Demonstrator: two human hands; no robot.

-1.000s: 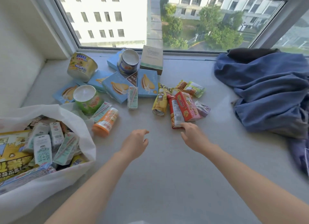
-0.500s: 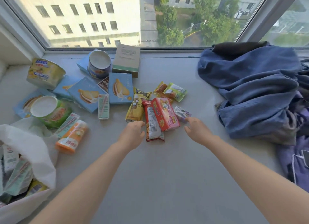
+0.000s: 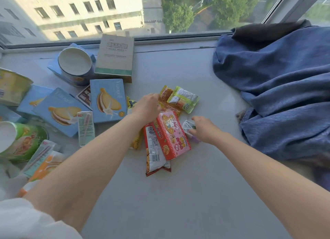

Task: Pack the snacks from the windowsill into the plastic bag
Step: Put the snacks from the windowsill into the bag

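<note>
Snacks (image 3: 107, 100) lie loose on the windowsill (image 3: 178, 203). Nearest, a red wrapper (image 3: 154, 149) lies partly under a pink box (image 3: 174, 137). Beside it, the right hand (image 3: 205, 130) pinches a small packet (image 3: 187, 126). Beyond, the left hand (image 3: 147, 107) rests on orange packets (image 3: 167, 94), its fingers hidden, so I cannot tell its grip.
</note>
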